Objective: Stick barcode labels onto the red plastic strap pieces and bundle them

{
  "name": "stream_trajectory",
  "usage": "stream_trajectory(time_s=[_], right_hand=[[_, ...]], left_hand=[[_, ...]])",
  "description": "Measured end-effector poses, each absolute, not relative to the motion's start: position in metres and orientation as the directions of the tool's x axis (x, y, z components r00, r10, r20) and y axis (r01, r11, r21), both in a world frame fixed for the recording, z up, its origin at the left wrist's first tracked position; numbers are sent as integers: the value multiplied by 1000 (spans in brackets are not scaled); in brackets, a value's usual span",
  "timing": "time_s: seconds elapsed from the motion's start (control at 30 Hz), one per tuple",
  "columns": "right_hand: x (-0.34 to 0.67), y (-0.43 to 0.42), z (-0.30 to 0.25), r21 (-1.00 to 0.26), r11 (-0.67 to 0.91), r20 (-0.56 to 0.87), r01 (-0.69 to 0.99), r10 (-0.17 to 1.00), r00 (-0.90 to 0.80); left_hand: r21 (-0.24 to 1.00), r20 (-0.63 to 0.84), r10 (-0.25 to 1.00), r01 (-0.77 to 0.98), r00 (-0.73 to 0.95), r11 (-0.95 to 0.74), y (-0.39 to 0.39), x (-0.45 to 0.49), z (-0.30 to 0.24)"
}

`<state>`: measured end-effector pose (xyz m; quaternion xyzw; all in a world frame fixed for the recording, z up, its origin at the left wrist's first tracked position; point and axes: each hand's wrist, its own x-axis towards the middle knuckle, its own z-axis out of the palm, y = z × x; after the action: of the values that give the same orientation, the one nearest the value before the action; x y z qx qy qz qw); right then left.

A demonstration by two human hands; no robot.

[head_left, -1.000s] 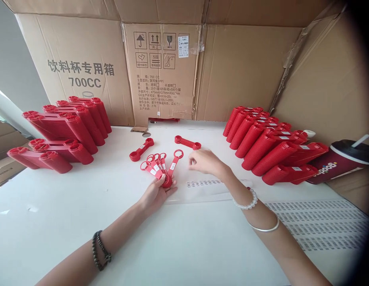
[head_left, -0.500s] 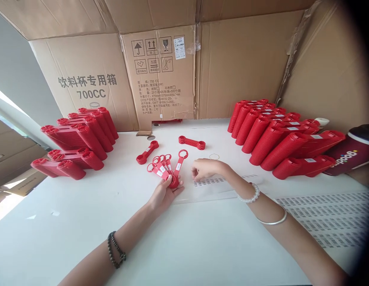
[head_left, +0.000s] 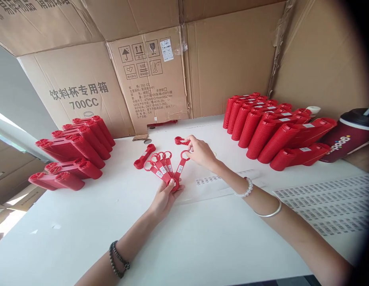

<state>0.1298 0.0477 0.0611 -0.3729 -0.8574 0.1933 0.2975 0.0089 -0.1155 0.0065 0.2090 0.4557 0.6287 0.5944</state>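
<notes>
Left hand (head_left: 165,200) is clamped around the gathered round ends of a fan of red plastic ring-ended strips (head_left: 164,171), each bearing a small white barcode label. The fan sits near the middle of the white table (head_left: 68,222); contact with the surface cannot be determined. Right hand (head_left: 200,153) is apart from the left, its fingers (head_left: 190,147) pinched on the far end of a red dumbbell-shaped plastic piece (head_left: 180,140), just beyond the fan. A second red dumbbell-shaped piece (head_left: 145,156) lies loose left of the fan, touching neither hand.

Stacked red ribbed plastic pieces fill the back-left (head_left: 74,147) and back-right (head_left: 276,127) of the table. A clear sheet with printed label strips (head_left: 208,180) lies near the right hand; a white barcode-label sheet (head_left: 324,206) occupies the right edge. A maroon drink cup with a black lid (head_left: 348,135) stands in the far-right corner. Flattened brown cardboard cartons (head_left: 78,95) line the back.
</notes>
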Motion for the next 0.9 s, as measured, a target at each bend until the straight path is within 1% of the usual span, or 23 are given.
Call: stream_trajectory(time_s=[0.13,0.23,0.33,0.47,0.53,0.7,0.8,0.9], right_hand=[[132,39,72,-533,707,464,465,704,-538],[134,31,81,-523,747,488,411,658,-574],[135,28,85,-551,731,468,402,670,-577],[135,33,82,-582,680,419,445,720,-553],[135,36,80,-591,660,389,464,737,-552],[137,38,82,-612,608,305,506,771,-558],[140,37,85,-604,600,292,525,779,-555],[141,38,86,-608,582,274,541,793,-545]], left_hand=[[850,-276,935,-511,-224,128,-115,12,9],[876,-247,948,-464,-201,130,-117,13,9],[911,-204,962,-395,-184,117,-120,14,7],[969,-158,977,-214,-145,125,-124,15,12],[980,-138,983,-159,-123,117,-126,16,15],[975,-144,983,-185,-112,121,-124,15,15],[969,-156,980,-212,-127,127,-123,13,9],[979,-151,982,-158,-115,132,-123,12,9]])
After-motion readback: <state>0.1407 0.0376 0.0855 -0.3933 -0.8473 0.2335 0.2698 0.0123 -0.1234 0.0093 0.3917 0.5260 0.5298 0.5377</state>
